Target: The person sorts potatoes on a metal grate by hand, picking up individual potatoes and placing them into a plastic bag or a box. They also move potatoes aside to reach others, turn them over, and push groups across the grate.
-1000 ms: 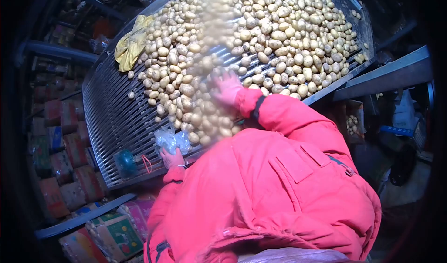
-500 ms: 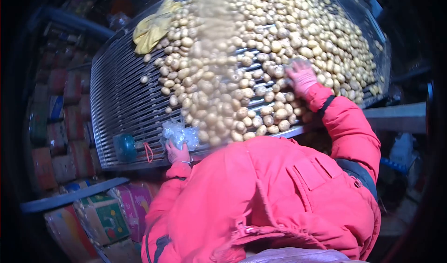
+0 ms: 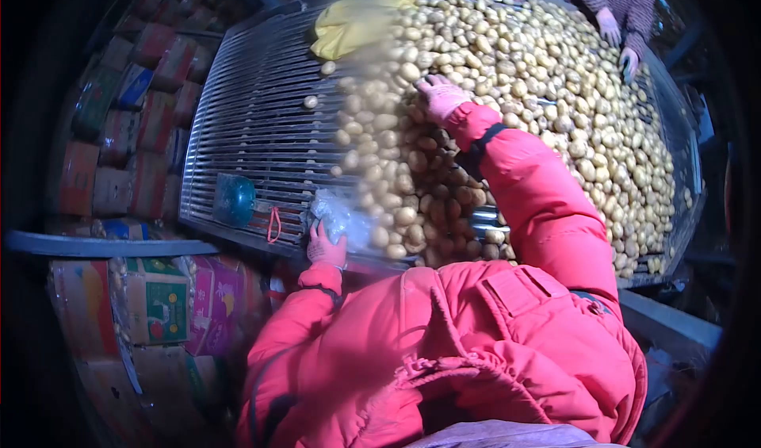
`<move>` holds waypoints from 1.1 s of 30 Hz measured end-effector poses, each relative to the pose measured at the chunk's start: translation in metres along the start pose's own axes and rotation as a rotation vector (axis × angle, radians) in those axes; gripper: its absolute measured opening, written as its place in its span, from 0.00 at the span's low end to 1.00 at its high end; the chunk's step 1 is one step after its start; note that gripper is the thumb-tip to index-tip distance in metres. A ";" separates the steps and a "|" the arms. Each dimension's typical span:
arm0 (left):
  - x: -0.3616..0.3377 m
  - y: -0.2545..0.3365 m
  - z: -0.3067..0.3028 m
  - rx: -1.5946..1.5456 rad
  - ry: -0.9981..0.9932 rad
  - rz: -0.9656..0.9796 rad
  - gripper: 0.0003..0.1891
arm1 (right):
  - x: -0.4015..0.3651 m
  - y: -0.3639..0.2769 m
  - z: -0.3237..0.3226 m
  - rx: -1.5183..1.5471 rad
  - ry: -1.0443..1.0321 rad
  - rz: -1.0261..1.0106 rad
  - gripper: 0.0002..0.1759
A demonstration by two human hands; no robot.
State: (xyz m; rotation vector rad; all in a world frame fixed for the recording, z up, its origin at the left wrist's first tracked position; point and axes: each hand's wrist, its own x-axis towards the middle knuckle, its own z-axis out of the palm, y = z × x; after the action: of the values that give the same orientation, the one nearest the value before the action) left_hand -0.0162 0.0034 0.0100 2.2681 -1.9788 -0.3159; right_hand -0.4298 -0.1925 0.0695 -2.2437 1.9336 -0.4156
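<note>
My left hand (image 3: 326, 250), in a pink glove, is at the near edge of the slatted metal rack (image 3: 261, 123), its fingers closed on a crumpled clear plastic bag (image 3: 346, 220). My right hand (image 3: 441, 97), gloved in pink too, reaches across the rack and rests among the potatoes (image 3: 555, 91). Its fingers are stretched out against them, gripping none that I can see. A pale, blurry band hides part of the potatoes left of that hand.
A teal cup-like container (image 3: 235, 200) and a red loop (image 3: 273, 224) lie on the rack. Yellow cloth or plastic (image 3: 353, 24) sits at its far side. Stacked cartons (image 3: 166, 301) stand left. A co-worker's gloved hands (image 3: 609, 28) are at the far right.
My right hand has swept left and away from me across the potatoes. My left hand stays at the plastic bag. The view has shifted, bringing the co-worker's hands into sight.
</note>
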 end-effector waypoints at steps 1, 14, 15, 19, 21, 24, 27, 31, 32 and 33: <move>-0.001 0.006 -0.006 -0.014 -0.018 -0.010 0.43 | 0.012 -0.016 0.004 -0.029 -0.035 -0.030 0.26; -0.003 0.010 -0.010 -0.054 0.014 0.033 0.42 | -0.054 0.046 -0.005 -0.186 -0.096 -0.259 0.15; -0.003 0.012 -0.012 -0.050 0.002 0.016 0.42 | -0.060 0.047 -0.015 -0.212 -0.133 -0.279 0.15; -0.002 0.005 -0.004 -0.050 0.024 0.053 0.41 | -0.048 0.033 -0.035 -0.368 -0.098 -0.153 0.15; -0.002 0.003 -0.004 -0.051 0.008 0.036 0.41 | -0.023 0.018 -0.009 -0.156 -0.022 -0.116 0.14; -0.002 0.006 -0.009 -0.072 -0.010 0.016 0.41 | 0.011 -0.018 0.030 -0.012 -0.185 0.007 0.17; -0.003 0.005 -0.009 -0.087 -0.012 -0.004 0.40 | 0.030 -0.035 0.055 0.010 -0.197 0.109 0.20; -0.004 0.012 -0.015 -0.109 0.000 0.004 0.40 | 0.041 -0.047 0.050 -0.001 -0.336 0.315 0.21; -0.003 0.014 -0.017 -0.116 0.006 0.011 0.40 | 0.046 -0.047 0.057 0.008 -0.365 0.357 0.21; -0.003 0.015 -0.018 -0.123 0.013 0.019 0.39 | 0.048 -0.047 0.062 0.018 -0.392 0.400 0.22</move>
State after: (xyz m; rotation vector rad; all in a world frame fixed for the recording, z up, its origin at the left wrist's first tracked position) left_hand -0.0268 0.0034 0.0306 2.1693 -1.9176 -0.4077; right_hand -0.3608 -0.2367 0.0298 -1.6983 2.0665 0.0567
